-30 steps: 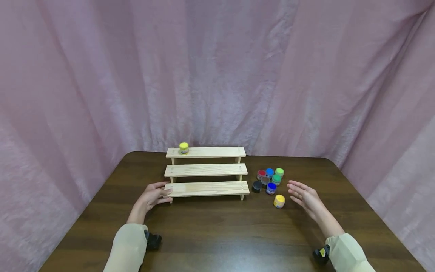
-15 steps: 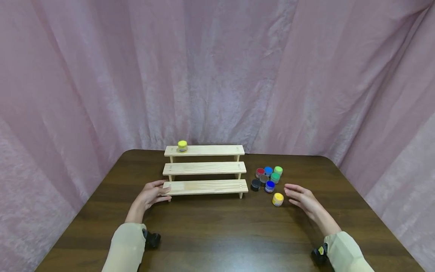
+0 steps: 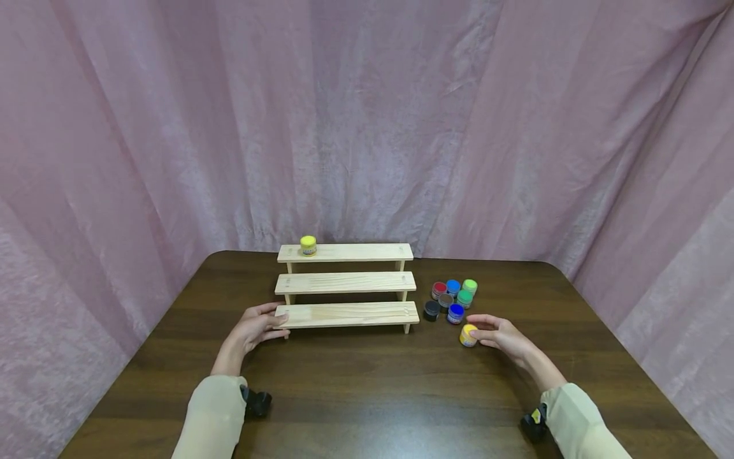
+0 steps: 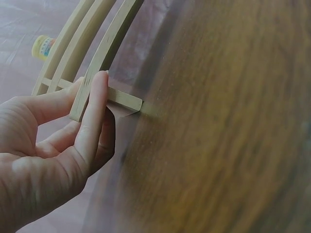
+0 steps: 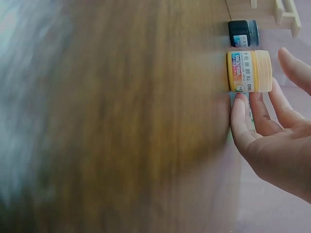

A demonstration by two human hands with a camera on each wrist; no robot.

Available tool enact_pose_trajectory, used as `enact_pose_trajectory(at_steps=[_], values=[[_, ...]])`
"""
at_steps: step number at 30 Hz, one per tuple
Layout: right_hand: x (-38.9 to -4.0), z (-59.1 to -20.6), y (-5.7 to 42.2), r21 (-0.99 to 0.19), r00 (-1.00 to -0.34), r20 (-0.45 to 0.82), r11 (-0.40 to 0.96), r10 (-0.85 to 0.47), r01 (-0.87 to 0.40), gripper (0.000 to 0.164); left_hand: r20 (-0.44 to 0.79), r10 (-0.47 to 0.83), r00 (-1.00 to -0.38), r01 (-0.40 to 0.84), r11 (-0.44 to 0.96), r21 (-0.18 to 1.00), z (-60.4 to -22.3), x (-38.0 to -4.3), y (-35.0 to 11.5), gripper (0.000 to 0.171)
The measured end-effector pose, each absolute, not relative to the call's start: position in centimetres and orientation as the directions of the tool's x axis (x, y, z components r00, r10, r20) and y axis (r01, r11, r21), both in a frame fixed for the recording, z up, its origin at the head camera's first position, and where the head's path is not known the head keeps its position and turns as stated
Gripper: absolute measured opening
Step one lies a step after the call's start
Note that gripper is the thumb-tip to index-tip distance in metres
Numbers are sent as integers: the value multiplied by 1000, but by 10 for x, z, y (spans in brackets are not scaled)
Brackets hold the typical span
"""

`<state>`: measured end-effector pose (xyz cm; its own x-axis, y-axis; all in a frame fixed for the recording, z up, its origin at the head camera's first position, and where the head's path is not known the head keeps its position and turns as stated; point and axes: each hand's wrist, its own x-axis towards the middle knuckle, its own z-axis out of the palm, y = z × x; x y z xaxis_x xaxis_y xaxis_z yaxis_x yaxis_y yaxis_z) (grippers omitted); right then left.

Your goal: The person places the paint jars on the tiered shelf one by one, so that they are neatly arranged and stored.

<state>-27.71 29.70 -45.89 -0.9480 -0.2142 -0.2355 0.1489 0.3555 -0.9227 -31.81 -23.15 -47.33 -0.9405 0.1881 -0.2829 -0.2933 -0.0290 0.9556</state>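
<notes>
A three-tier wooden display rack [image 3: 346,314] stands on the table, with a lemon-yellow paint jar [image 3: 308,246] on its top tier near the left end. My left hand [image 3: 256,329] grips the left end of the lowest board, as the left wrist view [image 4: 63,150] also shows. At the right, my right hand [image 3: 506,338] reaches round a yellow-orange paint jar [image 3: 467,336] on the table. In the right wrist view, fingers [image 5: 240,114] come right up to the side of this jar [image 5: 243,72], while the thumb stands a little off its lid.
Several more paint jars cluster just right of the rack: black [image 3: 431,311], dark blue [image 3: 455,313], brown [image 3: 445,302], red [image 3: 439,291], blue [image 3: 453,288], green [image 3: 464,299] and light green [image 3: 470,287]. A pink curtain [image 3: 367,127] hangs behind the brown table [image 3: 355,395].
My right hand has moved left to the yellow-orange jar, its fingers and thumb now around it. The left hand keeps its grip on the rack.
</notes>
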Motion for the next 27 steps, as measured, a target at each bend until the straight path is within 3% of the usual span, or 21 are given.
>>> enact_pose_trajectory(at_steps=[8, 27], values=[[-278, -463, 300, -947, -922, -236, 286, -307, 147, 63, -291, 183, -939, -302, -36, 953, -474, -318, -232, 67], [-280, -466, 300, -939, -920, -249, 308, -303, 153, 62, -295, 174, -940, -303, -25, 953, -475, -319, -232, 69]])
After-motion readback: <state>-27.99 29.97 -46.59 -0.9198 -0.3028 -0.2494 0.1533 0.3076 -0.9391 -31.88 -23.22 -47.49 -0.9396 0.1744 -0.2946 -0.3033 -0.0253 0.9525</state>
